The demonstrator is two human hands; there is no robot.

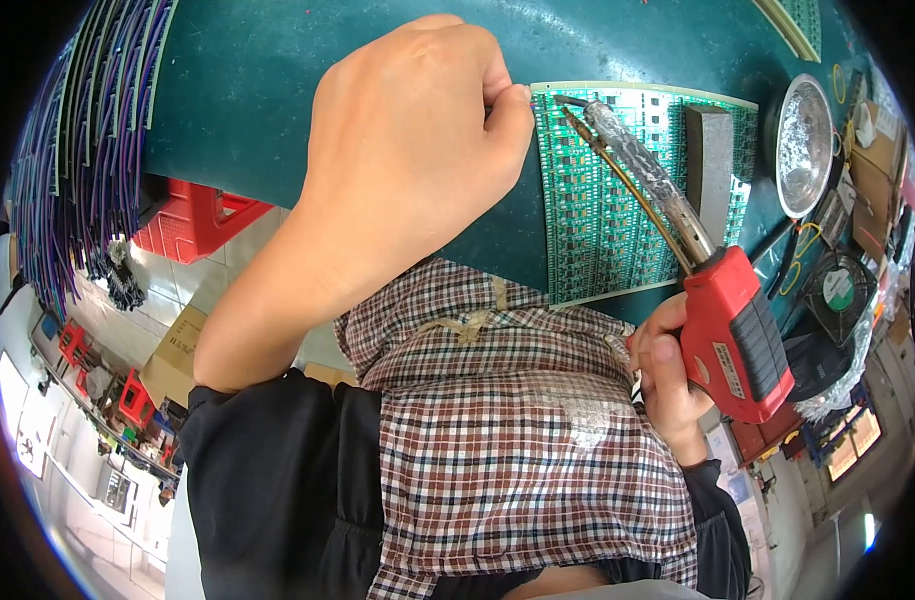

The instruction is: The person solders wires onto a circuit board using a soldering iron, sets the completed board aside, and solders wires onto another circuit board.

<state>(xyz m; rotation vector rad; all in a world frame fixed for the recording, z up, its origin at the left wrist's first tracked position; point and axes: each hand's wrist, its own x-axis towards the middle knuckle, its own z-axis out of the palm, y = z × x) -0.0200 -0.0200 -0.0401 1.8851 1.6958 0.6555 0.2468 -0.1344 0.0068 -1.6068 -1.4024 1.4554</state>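
Observation:
A panel of green circuit boards (588, 230) lies on the green work surface, dotted with rows of small dark parts. My left hand (418, 130) is closed beside its upper left corner, thumb and forefinger pinched together at the edge. Whatever those fingers hold is hidden. My right hand (670, 375) grips a red and black soldering gun (733, 335) by its handle. The gun's metal barrel slants up and left across the panel, with a thin brass-coloured feed tube alongside. Its tip is over the upper left of the panel, close to my left fingertips. A dark grey bar (711, 170) rests on the panel's right part.
A shiny metal bowl (805, 145) stands right of the panel, with a small black fan (840, 290) nearer me. Boards with purple and black wires (98, 130) hang over the left edge. Below are a red stool (193, 225) and a cardboard box (173, 355). A checked apron (518, 450) covers my lap.

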